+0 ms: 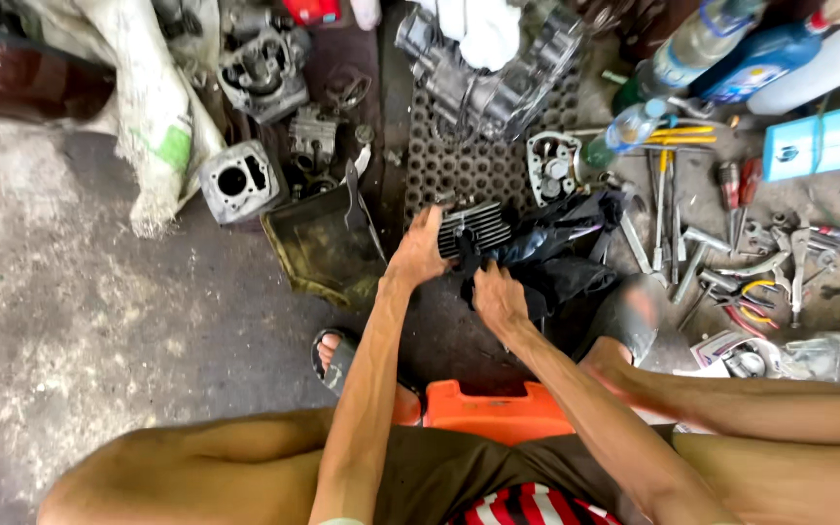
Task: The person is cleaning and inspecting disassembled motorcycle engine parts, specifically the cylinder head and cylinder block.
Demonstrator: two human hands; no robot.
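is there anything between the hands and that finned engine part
Nothing visible. The left hand already lies on the finned cylinder, and the right hand grips the dark rag bunched against the cylinder's near side. That rag covers part of the fins.

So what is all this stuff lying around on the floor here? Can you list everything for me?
finned engine cylinder: one, grey metal, centre, under the left hand
dark rag: one, black, centre, under the right hand
engine block: one, grey, upper left on the floor
engine casing: one, grey, top centre on a perforated mat
dirty tray: one, olive-brown, left of centre
hand tools: many, metal with some yellow and red handles, right
plastic bottles: several, clear, blue and white, top right
sack: one, off-white, upper left
orange stool: one, bottom centre
left hand: on the cylinder
right hand: gripping the rag
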